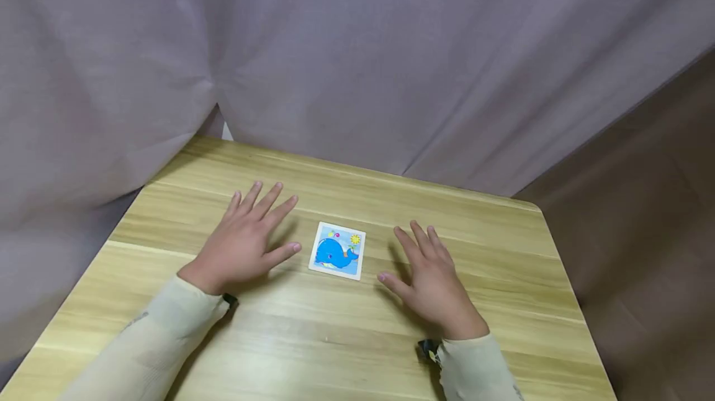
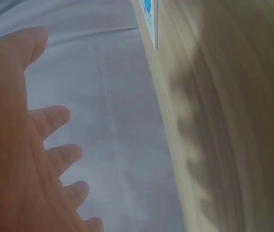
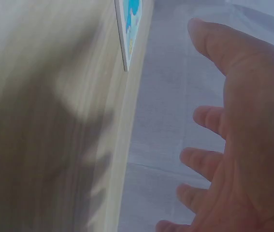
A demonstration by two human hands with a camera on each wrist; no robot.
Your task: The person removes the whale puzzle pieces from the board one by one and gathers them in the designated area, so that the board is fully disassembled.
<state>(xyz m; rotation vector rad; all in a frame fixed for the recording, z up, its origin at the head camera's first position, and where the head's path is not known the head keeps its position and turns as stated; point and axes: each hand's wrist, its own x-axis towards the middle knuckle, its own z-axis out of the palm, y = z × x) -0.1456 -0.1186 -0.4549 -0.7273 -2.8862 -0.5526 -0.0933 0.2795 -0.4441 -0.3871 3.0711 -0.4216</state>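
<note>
Card (image 1: pixel 337 251) between left hand (image 1: pixel 239 244) and right hand (image 1: pixel 434 287)

Over the table (image 1: pixel 313 351), both hands hover, fingers spread and holding nothing. The card lies flat (nearly square, so no clear long axis), near both hands but touching neither: rightward of the left thumb (image 1: pixel 283 255), which looks slightly nearer, and leftward of the right thumb (image 1: pixel 395 286).

The white-edged card (image 1: pixel 338 250) bears 1 blue whale (image 1: pixel 334 255), the table (image 1: pixel 313 339) yellow-brown woodgrain.

We see a curtained-off spot, though we cannot tell the room's kind. Grey curtains (image 1: pixel 357 66) edge a wood-grain worktop (image 1: pixel 313 339).
</note>
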